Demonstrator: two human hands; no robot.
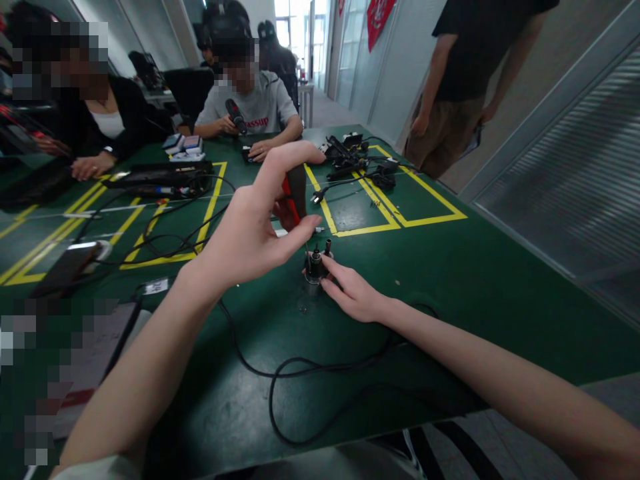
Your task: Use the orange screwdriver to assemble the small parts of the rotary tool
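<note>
My left hand (260, 220) grips a red and black screwdriver (296, 193) upright, its index finger arched over the handle's top. The thin shaft points down at a small black and metal cylindrical part (314, 268) standing on the green table; whether the tip sits in a screw I cannot tell. My right hand (353, 292) pinches that part from the right side, thumb and fingers against it. A short dark post (328, 247) rises just behind the part. Near its base lies a tiny round metal piece (303, 310).
A black cable (300, 370) loops across the table (500, 287) in front of me. Tangled black cords and plugs (350, 157) lie at the far side. A phone (70, 260) is at left. Two people sit opposite; another person (470, 73) stands at right.
</note>
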